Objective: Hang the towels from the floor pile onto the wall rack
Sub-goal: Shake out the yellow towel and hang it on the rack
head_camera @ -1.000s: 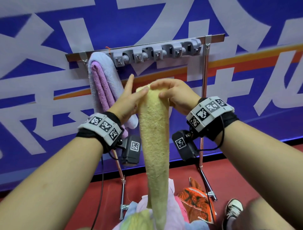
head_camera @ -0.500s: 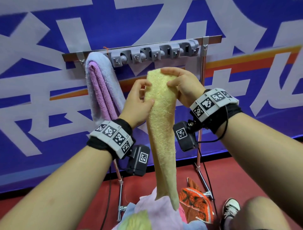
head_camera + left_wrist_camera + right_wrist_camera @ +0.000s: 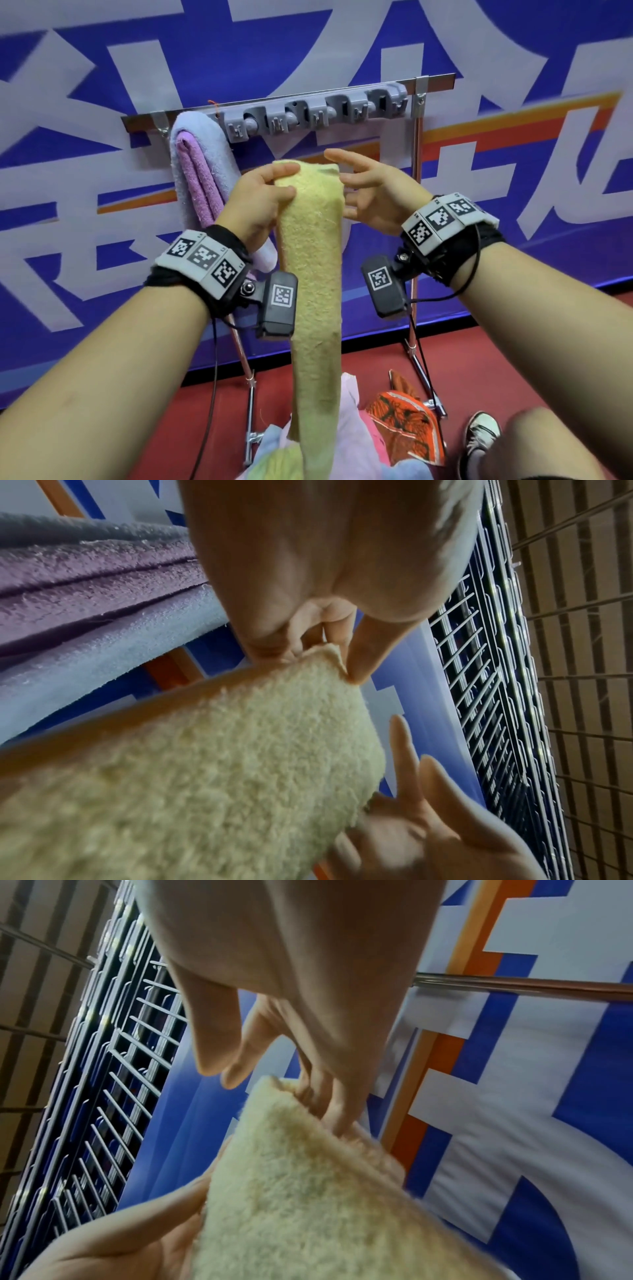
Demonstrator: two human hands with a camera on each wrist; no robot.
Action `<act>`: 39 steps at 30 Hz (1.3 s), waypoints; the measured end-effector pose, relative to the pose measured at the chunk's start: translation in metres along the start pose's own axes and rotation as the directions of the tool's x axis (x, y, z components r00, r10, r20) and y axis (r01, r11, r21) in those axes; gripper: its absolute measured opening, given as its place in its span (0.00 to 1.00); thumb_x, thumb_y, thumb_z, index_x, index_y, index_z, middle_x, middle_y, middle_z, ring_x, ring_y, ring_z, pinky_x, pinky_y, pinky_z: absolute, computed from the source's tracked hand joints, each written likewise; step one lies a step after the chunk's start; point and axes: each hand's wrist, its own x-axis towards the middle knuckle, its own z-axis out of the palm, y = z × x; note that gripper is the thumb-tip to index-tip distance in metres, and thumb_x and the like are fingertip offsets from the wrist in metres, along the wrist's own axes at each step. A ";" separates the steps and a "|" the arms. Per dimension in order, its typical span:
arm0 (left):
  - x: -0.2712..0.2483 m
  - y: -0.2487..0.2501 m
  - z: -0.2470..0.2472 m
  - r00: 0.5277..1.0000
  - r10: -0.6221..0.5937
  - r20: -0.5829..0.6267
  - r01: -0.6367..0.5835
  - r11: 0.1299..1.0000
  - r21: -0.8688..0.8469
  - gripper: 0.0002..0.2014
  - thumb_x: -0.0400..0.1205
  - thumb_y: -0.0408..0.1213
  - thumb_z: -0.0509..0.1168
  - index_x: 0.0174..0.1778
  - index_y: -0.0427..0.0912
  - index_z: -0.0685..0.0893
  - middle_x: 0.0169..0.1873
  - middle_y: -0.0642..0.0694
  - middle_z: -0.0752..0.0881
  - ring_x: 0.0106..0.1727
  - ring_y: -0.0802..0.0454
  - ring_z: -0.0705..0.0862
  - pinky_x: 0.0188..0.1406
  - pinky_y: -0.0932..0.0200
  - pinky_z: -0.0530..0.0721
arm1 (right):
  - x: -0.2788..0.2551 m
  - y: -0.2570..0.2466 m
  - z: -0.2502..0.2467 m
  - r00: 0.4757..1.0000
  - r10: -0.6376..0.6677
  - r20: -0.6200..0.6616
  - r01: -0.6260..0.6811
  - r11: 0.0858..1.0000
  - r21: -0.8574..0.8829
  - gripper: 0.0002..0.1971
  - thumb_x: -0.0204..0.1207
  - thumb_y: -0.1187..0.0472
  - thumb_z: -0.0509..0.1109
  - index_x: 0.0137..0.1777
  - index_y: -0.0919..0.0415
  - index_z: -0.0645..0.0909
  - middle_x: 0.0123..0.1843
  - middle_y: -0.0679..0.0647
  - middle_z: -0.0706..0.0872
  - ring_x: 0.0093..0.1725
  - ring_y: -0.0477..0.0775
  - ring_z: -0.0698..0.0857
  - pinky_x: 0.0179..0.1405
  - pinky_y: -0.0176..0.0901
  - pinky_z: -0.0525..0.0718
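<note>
A long yellow towel (image 3: pixel 313 274) hangs straight down in front of the wall rack (image 3: pixel 315 113), its lower end reaching the floor pile (image 3: pixel 346 442). My left hand (image 3: pixel 291 180) pinches the towel's top left corner between thumb and fingers; the left wrist view shows that pinch on the towel (image 3: pixel 205 764) by the left hand (image 3: pixel 325 653). My right hand (image 3: pixel 356 185) is spread at the towel's top right edge. In the right wrist view, some of the right hand's (image 3: pixel 274 1074) fingers touch the towel's (image 3: pixel 308 1191) edge, thumb and index finger apart from it.
A lavender and purple towel (image 3: pixel 198 178) hangs over the rack's left end, beside several grey hooks. The rack's metal stand legs (image 3: pixel 416 240) run down to the red floor. An orange patterned cloth (image 3: pixel 404 421) and a shoe (image 3: pixel 479 435) lie near the pile.
My right hand has let go of the towel's top and spread its fingers. The left hand has shifted to pinch the top corner. The towel stays below the hooks.
</note>
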 end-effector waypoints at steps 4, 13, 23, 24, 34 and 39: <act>0.003 0.007 -0.008 0.999 -0.047 -0.027 0.048 0.998 0.029 0.17 0.81 0.20 0.58 0.56 0.45 0.81 0.43 0.46 0.81 0.34 0.52 0.80 0.24 0.64 0.76 | -0.002 0.012 -0.001 0.998 0.065 0.012 -0.064 0.994 -0.085 0.15 0.78 0.72 0.59 0.53 0.58 0.85 0.50 0.55 0.85 0.53 0.57 0.82 0.61 0.51 0.73; 0.007 0.017 -0.014 0.999 -0.024 -0.041 0.027 0.997 0.066 0.21 0.80 0.16 0.56 0.63 0.40 0.79 0.44 0.45 0.80 0.35 0.54 0.78 0.22 0.66 0.70 | -0.001 0.038 0.007 0.983 0.166 0.074 -0.126 0.917 -0.378 0.19 0.77 0.77 0.61 0.41 0.56 0.90 0.41 0.45 0.90 0.44 0.46 0.83 0.46 0.38 0.77; 0.001 -0.019 -0.018 0.984 -0.178 -0.006 0.178 0.980 0.093 0.30 0.84 0.35 0.63 0.81 0.53 0.60 0.66 0.44 0.80 0.47 0.48 0.84 0.35 0.63 0.82 | 0.010 0.036 0.012 0.994 0.026 -0.102 -0.058 0.944 -0.324 0.21 0.75 0.78 0.57 0.50 0.55 0.86 0.51 0.52 0.87 0.45 0.53 0.80 0.40 0.38 0.72; -0.001 -0.025 -0.018 0.981 -0.193 0.024 0.189 0.976 0.108 0.32 0.84 0.36 0.64 0.82 0.54 0.58 0.66 0.45 0.81 0.48 0.49 0.84 0.38 0.62 0.83 | 0.012 0.034 0.011 0.991 0.010 -0.130 -0.048 0.956 -0.288 0.21 0.75 0.78 0.57 0.51 0.56 0.86 0.51 0.54 0.87 0.44 0.57 0.78 0.42 0.42 0.71; -0.010 -0.046 -0.002 0.984 -0.005 0.176 -0.029 0.981 0.192 0.30 0.77 0.14 0.60 0.68 0.51 0.69 0.48 0.42 0.82 0.42 0.58 0.83 0.39 0.64 0.83 | 0.005 0.014 0.001 0.974 0.048 -0.221 -0.066 0.995 -0.074 0.21 0.78 0.76 0.55 0.67 0.60 0.78 0.68 0.64 0.80 0.55 0.56 0.84 0.38 0.41 0.85; -0.003 -0.041 0.002 0.996 -0.007 0.090 -0.005 0.991 0.131 0.21 0.76 0.13 0.59 0.55 0.43 0.81 0.48 0.46 0.83 0.50 0.51 0.81 0.46 0.60 0.79 | 0.001 0.018 -0.010 0.985 0.090 -0.150 -0.089 0.996 0.008 0.25 0.76 0.73 0.59 0.72 0.55 0.74 0.61 0.59 0.85 0.55 0.61 0.81 0.44 0.44 0.82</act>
